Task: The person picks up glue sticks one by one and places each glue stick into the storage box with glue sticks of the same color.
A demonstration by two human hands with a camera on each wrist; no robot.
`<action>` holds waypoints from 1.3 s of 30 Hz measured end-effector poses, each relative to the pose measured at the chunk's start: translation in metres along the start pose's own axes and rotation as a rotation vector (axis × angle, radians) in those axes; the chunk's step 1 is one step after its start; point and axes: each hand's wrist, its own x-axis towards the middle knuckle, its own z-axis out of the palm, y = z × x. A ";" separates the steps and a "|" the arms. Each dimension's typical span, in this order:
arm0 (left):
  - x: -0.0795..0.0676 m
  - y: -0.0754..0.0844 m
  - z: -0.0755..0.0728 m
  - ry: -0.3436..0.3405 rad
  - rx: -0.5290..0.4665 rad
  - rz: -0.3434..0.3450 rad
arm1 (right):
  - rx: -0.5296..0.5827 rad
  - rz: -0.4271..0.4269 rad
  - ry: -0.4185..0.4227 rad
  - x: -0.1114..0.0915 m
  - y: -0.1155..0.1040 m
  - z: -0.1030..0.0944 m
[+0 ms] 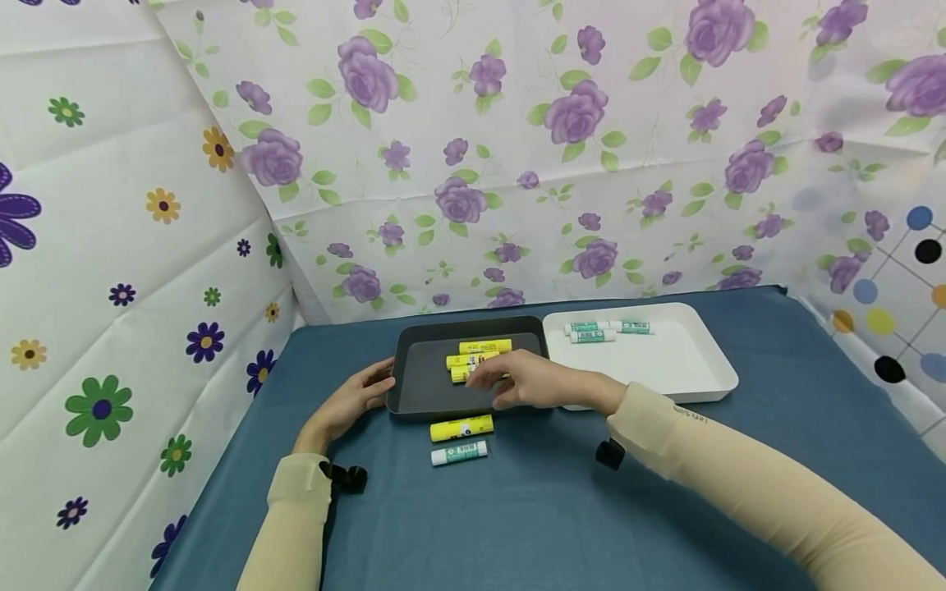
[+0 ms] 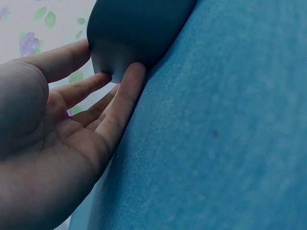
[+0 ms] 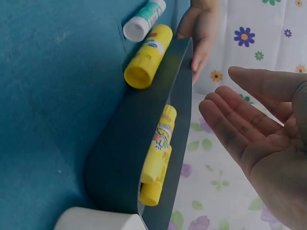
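My left hand [image 1: 353, 404] touches the left end of a dark grey tray [image 1: 420, 373] with extended fingers; the left wrist view shows its fingertips against the tray's outer wall. Over the tray's right part hovers my right hand [image 1: 534, 380], fingers loosely extended with nothing between them in the right wrist view. Three yellow glue sticks [image 1: 485, 346] lie in the tray, one partly hidden by the right hand. On the cloth in front of the tray lie another yellow glue stick [image 1: 461, 428] and, nearer, a white-and-green glue stick [image 1: 460, 453].
A white tray [image 1: 668, 361] stands against the right side of the dark one, with three white-and-green glue sticks [image 1: 593, 336] near its back left. Blue cloth [image 1: 517, 525] covers the table. Flowered sheets [image 1: 458, 148] hang behind and at the sides.
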 end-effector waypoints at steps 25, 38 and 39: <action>0.000 0.001 0.001 0.006 0.004 -0.011 | 0.010 -0.070 -0.109 -0.001 0.010 0.048; 0.000 0.001 0.001 0.010 0.016 -0.004 | -0.008 -0.073 -0.143 0.000 0.008 0.055; 0.000 0.001 0.001 0.010 0.016 -0.004 | -0.014 -0.074 -0.144 0.000 0.008 0.055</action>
